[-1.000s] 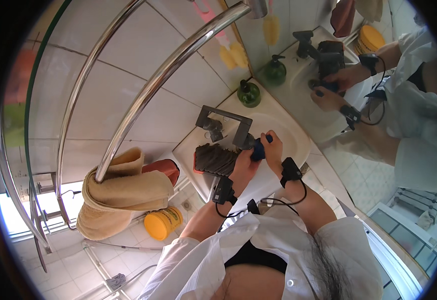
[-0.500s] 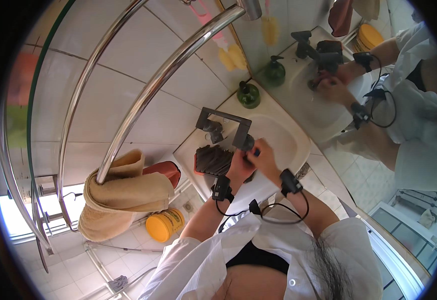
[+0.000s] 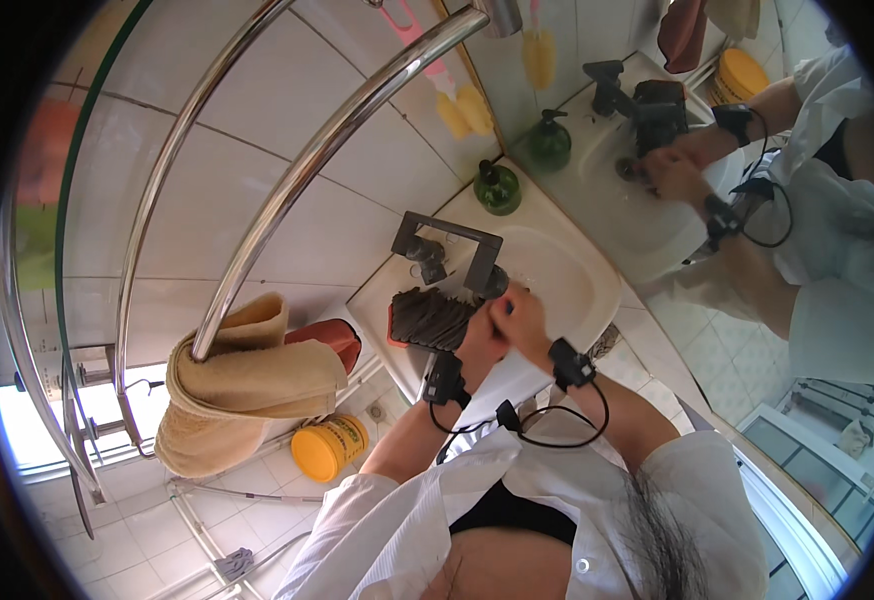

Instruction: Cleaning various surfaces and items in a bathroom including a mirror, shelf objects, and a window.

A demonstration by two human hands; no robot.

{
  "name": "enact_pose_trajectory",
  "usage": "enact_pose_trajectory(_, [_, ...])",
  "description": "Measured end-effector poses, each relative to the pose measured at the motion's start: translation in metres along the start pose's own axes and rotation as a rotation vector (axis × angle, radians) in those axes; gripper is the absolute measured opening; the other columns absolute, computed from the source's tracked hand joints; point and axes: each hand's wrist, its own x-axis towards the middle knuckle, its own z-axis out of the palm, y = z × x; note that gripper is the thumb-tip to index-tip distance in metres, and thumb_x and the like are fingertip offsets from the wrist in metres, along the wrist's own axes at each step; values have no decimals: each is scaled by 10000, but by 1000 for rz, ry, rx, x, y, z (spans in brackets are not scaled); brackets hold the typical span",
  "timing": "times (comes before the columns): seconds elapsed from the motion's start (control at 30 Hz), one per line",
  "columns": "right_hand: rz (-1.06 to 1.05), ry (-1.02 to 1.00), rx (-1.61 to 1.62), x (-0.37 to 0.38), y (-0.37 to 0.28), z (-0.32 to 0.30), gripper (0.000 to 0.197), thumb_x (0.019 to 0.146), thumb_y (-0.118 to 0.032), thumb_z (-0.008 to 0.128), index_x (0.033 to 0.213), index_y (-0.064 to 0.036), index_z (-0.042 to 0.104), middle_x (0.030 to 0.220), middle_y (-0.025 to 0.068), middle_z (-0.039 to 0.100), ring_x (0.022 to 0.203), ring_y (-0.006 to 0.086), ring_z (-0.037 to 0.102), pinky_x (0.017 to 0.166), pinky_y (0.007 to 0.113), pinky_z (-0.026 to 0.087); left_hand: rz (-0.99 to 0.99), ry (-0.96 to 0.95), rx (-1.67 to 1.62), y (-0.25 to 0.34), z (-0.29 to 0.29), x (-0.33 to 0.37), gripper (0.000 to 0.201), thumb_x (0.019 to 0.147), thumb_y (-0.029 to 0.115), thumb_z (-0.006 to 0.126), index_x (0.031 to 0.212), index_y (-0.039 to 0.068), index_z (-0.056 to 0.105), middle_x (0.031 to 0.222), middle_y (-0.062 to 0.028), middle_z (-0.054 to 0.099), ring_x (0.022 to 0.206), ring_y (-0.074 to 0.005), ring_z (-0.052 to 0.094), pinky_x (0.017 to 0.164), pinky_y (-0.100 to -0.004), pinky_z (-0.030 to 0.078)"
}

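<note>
Both hands are together over the white sink (image 3: 579, 268), just below the end of the dark grey faucet (image 3: 484, 262). My right hand (image 3: 525, 324) has its fingers curled in against the left. A small dark spot shows at its fingertips, too small to name. My left hand (image 3: 479, 340) is closed beside it, its fingertips partly covered by the right hand. Next to the left hand, a dark grey ribbed cloth or brush-like thing (image 3: 431, 320) with a red edge rests on the sink's left side. Black bands with cables are strapped around both wrists.
A green pump bottle (image 3: 498, 188) stands at the sink's back corner. Chrome rails (image 3: 327, 165) cross the upper left, with a beige towel (image 3: 257, 375) hanging on one. Below sits a yellow bucket (image 3: 329, 449). A wall mirror (image 3: 647, 225) on the right reflects the hands and sink.
My right hand has drawn slightly down and toward me, its fingers curling further in against the left hand. My left hand has shifted only a little; the sink things have stayed put.
</note>
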Motion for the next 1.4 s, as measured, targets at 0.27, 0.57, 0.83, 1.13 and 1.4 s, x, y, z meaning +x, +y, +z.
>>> enact_pose_trajectory(0.27, [328, 141, -70, 13, 78, -6, 150, 798, -205, 618, 866, -80, 571, 780, 145, 601, 723, 342, 609, 625, 410, 482, -34, 426, 103, -19, 38, 2, 249, 972, 169, 450, 1189, 91, 546, 1172, -64, 573, 1075, -201, 544, 931, -376, 431])
enact_pose_trajectory(0.57, [948, -264, 887, 9, 59, -33, 396, 826, -256, 655, 1174, -139, 506, 1041, 114, 609, 858, 252, 628, 708, 418, 501, 171, 156, 231, 22, 27, -5, 269, 930, 264, 512, 1127, 83, 543, 1121, -68, 581, 1055, -213, 556, 953, -360, 434])
enact_pose_trajectory(0.83, [-78, -295, -33, -19, -19, -7, 228, 769, -198, 685, 927, -68, 582, 894, 119, 629, 861, 305, 615, 710, 398, 491, -77, 136, -66, 14, 24, -18, 272, 958, 281, 475, 1117, 66, 529, 1111, -81, 586, 1059, -214, 553, 954, -394, 443])
enact_pose_trajectory(1.13, [264, 11, -89, 33, 33, -18, 224, 864, -265, 610, 814, -49, 583, 700, 153, 623, 654, 353, 615, 584, 403, 478, 126, 153, 142, -3, 39, -18, 381, 933, 318, 550, 1222, 73, 505, 1185, -54, 569, 1124, -194, 517, 1034, -387, 355])
enact_pose_trajectory(1.4, [-28, -269, -200, 35, 30, -17, 297, 735, -132, 685, 1005, -72, 574, 873, 147, 612, 881, 342, 584, 747, 418, 473, 80, 350, 40, 74, 58, -26, 792, 895, 574, 464, 1430, 23, 271, 1519, -106, 231, 1424, -201, 140, 1124, -543, 59])
